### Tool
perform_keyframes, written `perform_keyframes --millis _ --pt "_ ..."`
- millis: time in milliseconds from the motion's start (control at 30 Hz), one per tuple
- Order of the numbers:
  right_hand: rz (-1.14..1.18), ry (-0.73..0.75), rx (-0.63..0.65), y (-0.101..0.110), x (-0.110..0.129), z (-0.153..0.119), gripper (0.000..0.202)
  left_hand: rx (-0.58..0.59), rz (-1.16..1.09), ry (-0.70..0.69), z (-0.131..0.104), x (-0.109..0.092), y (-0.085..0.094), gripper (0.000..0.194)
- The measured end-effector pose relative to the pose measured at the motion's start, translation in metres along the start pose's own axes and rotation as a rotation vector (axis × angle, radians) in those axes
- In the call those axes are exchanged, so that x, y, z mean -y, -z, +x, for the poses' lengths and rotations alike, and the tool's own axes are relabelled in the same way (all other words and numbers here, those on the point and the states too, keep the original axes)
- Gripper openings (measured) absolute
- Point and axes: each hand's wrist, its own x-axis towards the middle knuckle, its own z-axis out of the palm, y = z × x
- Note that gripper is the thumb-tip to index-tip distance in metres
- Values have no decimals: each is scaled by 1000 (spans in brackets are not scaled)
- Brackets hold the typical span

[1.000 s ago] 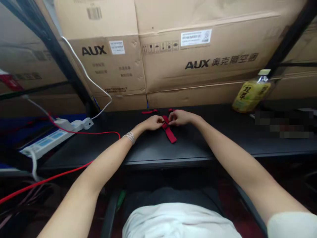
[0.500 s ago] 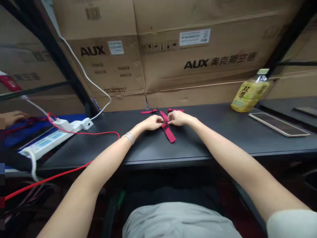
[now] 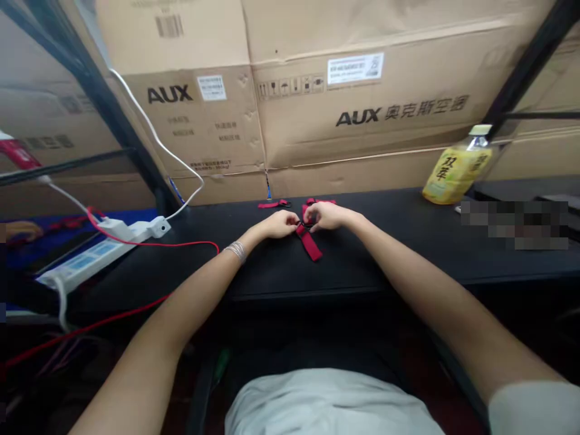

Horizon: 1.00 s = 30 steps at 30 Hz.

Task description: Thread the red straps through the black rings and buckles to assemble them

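A red webbing strap (image 3: pixel 310 244) lies on the black table (image 3: pixel 362 254), with a dark buckle partway along it. My left hand (image 3: pixel 281 224) is closed, thumb and fingertips pinching at the buckle from the left. From the right, my right hand (image 3: pixel 327 215) curls its fingers round the strap's upper part, just above the buckle. Its fingertips partly hide the webbing there. The strap's lower end points toward me and lies free. Behind my hands are two more red strap pieces, one at the left (image 3: pixel 274 204) with a dark buckle and one at the right (image 3: pixel 322 201).
At the left rests a white power strip (image 3: pixel 95 254) with white and red cables. A yellow drink bottle (image 3: pixel 457 166) stands at the back right; a blurred-out patch lies in front of it. Cardboard boxes (image 3: pixel 299 133) wall the back. Another person's hand (image 3: pixel 22 231) shows at the left edge.
The strap's upper part has shifted right and bunched under my right hand's fingers. My left hand has stayed at the buckle. The other person's hand has moved left and down.
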Motion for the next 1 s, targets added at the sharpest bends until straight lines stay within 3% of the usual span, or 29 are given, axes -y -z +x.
perform_keyframes --millis 167,433,567,767,1000 --pt "-87 4 -48 -8 1 6 25 10 -32 22 1 1 -1 17" --pt "-278 -47 -4 -9 12 4 16 -4 -12 -2 2 4 -2 15" --pt "-336 -24 -147 -8 15 4 20 9 -8 2 2 4 -2 15" --pt "-44 -120 -250 -2 13 3 24 1 0 24 1 1 -2 14" --pt "101 -86 -454 -4 13 5 18 4 -6 30 0 -1 0 13"
